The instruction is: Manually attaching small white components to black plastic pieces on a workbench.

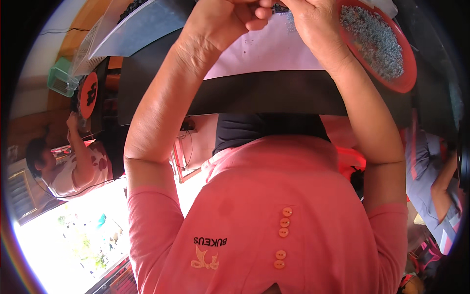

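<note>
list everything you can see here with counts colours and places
table: one, black, upper middle
tray: one, red, upper right
small pieces: many, pale blue, in the tray
sheet: one, pale pink, on the table
container: one, translucent blue-grey, upper left
basket: one, green, far left
round plate: one, red, near the basket
dark bits: several, black, on the plate
co-workers: two, pale and grey clothes, side edges
shirt: one, pink, lower middle
buttons: five, orange, down the shirt
left hand: one, bare, top, cropped
right hand: one, bare, top, cropped

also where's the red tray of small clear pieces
The red tray is at the upper right of the head view, just right of the right hand and the pale sheet.
</note>
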Available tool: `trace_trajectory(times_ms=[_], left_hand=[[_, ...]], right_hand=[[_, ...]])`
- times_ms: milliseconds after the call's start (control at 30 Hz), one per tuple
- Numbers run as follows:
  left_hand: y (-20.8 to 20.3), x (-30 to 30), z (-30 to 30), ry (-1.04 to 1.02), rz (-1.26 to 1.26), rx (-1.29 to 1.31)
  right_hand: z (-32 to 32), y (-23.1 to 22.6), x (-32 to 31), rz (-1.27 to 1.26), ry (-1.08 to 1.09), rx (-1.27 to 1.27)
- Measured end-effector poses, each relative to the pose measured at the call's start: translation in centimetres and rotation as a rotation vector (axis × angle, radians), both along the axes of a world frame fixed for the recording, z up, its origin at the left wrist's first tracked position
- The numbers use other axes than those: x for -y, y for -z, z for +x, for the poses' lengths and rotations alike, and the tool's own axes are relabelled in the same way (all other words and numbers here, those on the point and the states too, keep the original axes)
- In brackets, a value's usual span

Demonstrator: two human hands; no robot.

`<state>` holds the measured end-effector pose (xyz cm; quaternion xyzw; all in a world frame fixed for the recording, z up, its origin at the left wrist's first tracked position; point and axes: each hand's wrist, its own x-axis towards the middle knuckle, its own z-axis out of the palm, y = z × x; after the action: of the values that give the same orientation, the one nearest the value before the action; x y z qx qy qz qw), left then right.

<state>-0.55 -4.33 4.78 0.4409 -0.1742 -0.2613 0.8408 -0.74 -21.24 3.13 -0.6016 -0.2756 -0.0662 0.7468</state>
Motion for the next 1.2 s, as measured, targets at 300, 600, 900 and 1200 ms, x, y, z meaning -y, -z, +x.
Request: trace_trajectory(times_ms=[300, 600, 900, 1200], left_hand=[[-1.9, -2.1, 0.5, -0.002, 0.268, -0.087], [1.7, -6.6, -2.8, -0.503, 1.095, 0.596], [5.8, -6.6, -2.5, -0.628, 1.395, 0.639], [5.6, -4.7, -1.1, -0.598, 1.483, 0.799]], right_hand=[[-0.6, -1.2, 1.0, -0.134, -0.043, 0.108], [0.0, -0.4, 0.7, -0.105, 0.074, -0.064], [0.1, 0.8, 0.0, -0.189, -0.031, -0.214], [0.8, 1.6, 0.1, -0.245, -0.015, -0.225]])
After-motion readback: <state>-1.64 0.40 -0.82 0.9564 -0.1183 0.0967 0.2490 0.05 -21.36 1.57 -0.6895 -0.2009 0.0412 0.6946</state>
